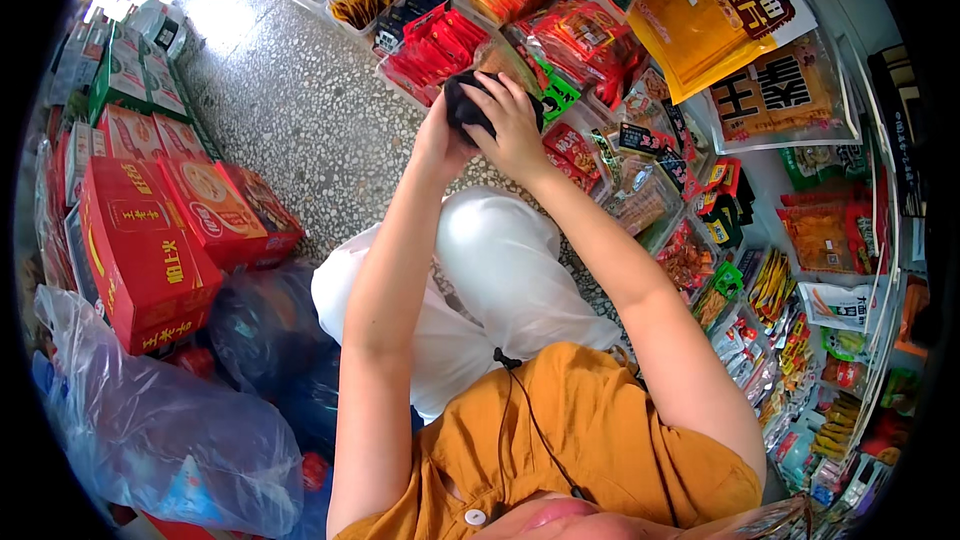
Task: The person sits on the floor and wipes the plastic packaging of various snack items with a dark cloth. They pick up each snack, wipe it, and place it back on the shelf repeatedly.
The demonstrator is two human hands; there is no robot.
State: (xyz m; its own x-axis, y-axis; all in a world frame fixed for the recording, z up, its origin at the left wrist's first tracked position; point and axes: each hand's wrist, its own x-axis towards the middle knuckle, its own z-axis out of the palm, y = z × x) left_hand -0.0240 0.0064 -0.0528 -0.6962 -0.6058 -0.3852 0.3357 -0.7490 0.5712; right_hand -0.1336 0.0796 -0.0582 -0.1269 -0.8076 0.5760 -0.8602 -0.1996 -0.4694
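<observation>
A crumpled black cloth (466, 106) is bunched up between my two hands, above the near corner of the snack bins. My left hand (441, 141) grips it from the left and below, its fingers mostly hidden behind the cloth. Fingers spread across the top, my right hand (516, 127) presses on the cloth from the right. Just beyond are red snack packets (439, 49) in a clear plastic bin. A green packet (559, 92) lies right of the cloth, and red packets (571, 150) sit in a bin beside my right wrist.
Shelves of bagged snacks (825, 232) curve along the right, with large hanging bags (720, 22) at upper right. Red cartons (142, 240) and a plastic-wrapped bundle (180, 420) stand at left. Speckled terrazzo floor (300, 105) runs between. My white-trousered knees (495, 232) are bent below my hands.
</observation>
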